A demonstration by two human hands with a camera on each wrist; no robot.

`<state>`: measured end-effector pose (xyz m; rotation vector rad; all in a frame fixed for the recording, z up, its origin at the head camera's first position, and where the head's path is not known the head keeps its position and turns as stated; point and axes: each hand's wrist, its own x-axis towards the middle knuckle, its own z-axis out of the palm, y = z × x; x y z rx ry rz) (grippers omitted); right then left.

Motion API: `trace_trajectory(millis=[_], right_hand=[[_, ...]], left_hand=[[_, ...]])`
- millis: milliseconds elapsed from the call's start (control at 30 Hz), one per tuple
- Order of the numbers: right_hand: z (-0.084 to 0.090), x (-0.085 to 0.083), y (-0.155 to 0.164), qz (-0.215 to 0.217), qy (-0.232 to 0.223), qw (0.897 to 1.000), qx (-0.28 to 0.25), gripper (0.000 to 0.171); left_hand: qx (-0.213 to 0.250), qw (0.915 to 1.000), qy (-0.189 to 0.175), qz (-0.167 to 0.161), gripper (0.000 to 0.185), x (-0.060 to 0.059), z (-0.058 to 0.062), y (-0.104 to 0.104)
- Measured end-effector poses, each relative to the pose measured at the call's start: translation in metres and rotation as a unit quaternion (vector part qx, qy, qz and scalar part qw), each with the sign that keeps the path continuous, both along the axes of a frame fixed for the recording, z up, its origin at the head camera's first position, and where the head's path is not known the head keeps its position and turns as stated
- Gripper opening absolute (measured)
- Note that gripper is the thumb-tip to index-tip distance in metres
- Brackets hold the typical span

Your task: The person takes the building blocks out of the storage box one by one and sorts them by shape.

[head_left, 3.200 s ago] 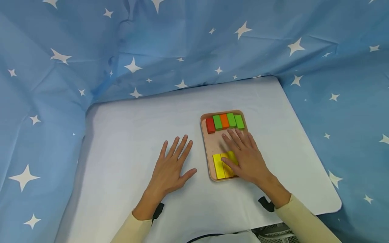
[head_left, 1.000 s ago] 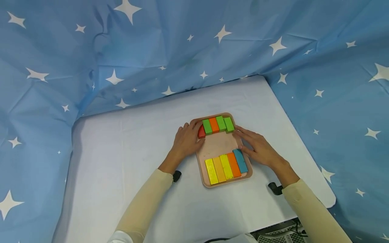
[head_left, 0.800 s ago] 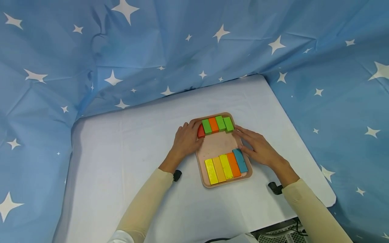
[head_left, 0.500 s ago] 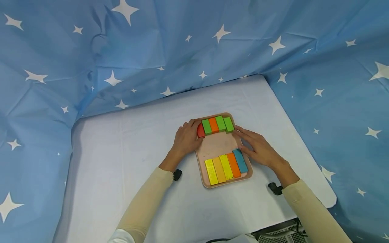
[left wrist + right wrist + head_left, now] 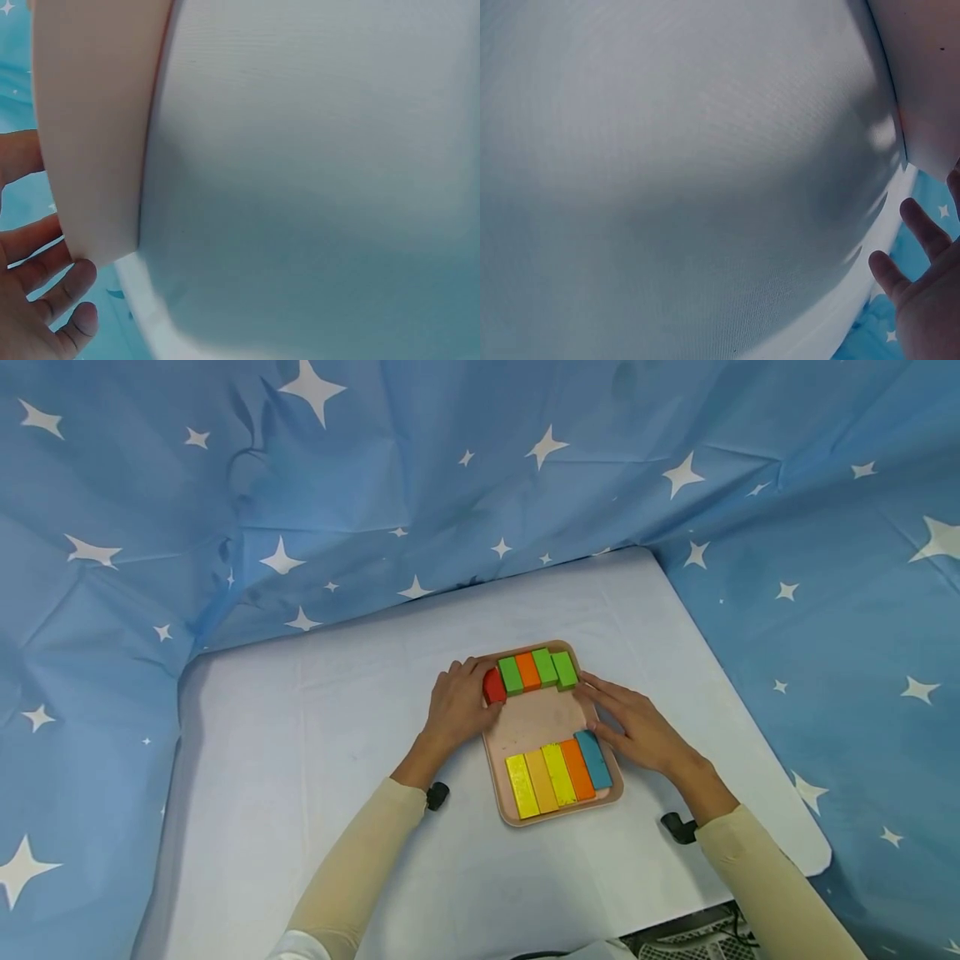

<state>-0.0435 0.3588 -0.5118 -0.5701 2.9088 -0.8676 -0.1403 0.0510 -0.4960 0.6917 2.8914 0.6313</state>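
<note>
A pinkish tray [image 5: 542, 720] lies on the white table [image 5: 337, 760]. Its far row holds a red block [image 5: 492, 686], a green block [image 5: 511, 675], an orange one [image 5: 528, 670] and two more green blocks [image 5: 555, 667]. The near row runs from a yellow block [image 5: 521, 785] to a blue block [image 5: 594, 759]. My left hand [image 5: 457, 706] rests at the tray's far-left corner and touches the red block, partly hiding it. My right hand [image 5: 637, 727] lies with straight fingers along the tray's right rim, fingertips by the end green block. The left wrist view shows the tray wall [image 5: 90, 135] beside loosely curved fingers [image 5: 67, 289].
Blue star-printed cloth [image 5: 450, 485] hangs round the table on the left, back and right. The table's front right corner [image 5: 817, 860] is close to my right forearm. The right wrist view shows table surface [image 5: 667, 150], a bit of tray [image 5: 930, 75] and my fingers [image 5: 922, 229].
Since 3.2 s ago my left hand left the table for the tray's far-left corner, and my right hand moved off the near row to the right rim. Hardly anything moved in the last second.
</note>
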Motion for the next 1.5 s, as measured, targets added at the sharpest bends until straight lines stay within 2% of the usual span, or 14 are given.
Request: trace_trajectory(millis=[200,400,667,867,1000,1133,1500], right_hand=[[0.0,-0.002,-0.003,0.005,0.001,1.0,0.001,0.06],[0.0,-0.004,-0.007,0.009,-0.006,1.0,0.004,0.061],[0.001,-0.008,-0.01,0.012,-0.014,1.0,0.009,0.061],[0.004,-0.009,-0.012,0.011,-0.018,1.0,0.011,0.061],[0.005,-0.01,-0.012,0.007,-0.023,1.0,0.014,0.061],[0.004,-0.009,-0.011,0.0,-0.021,1.0,0.017,0.061],[0.002,-0.002,-0.008,-0.012,-0.018,1.0,0.013,0.062]], left_hand=[[0.016,0.9996,0.006,0.021,0.063,0.004,0.007,-0.005],[0.058,0.9978,-0.01,0.03,0.062,0.008,0.014,-0.01],[0.146,0.9879,-0.036,0.039,0.061,0.014,0.021,-0.022],[0.182,0.9809,-0.047,0.052,0.06,0.017,0.024,-0.038],[0.2,0.9777,-0.042,0.051,0.058,0.017,0.025,-0.054],[0.203,0.9774,-0.034,0.048,0.058,0.015,0.021,-0.075],[0.175,0.9824,-0.041,0.05,0.058,0.014,0.006,-0.144]])
